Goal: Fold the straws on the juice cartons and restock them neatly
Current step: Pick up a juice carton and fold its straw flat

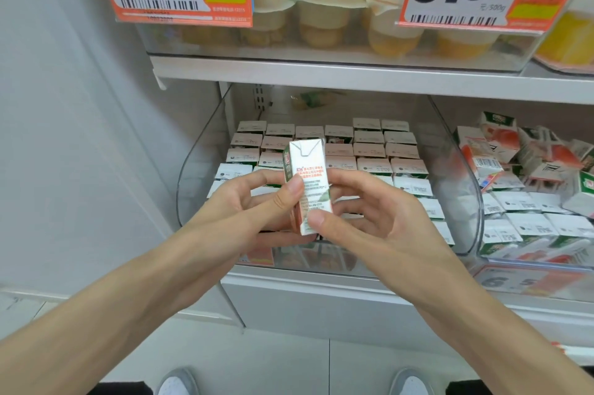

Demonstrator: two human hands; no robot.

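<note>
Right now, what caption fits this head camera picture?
Left hand and right hand hold a juice carton in front of a clear bin of packed cartons.

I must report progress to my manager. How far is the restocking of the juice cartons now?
Done: rows of cartons stand tidy in the left bin. In hand: both the left hand and right hand hold one carton; its straw is not visible. Left: placing it, and probably sorting the jumbled cartons in the right bin.
</note>
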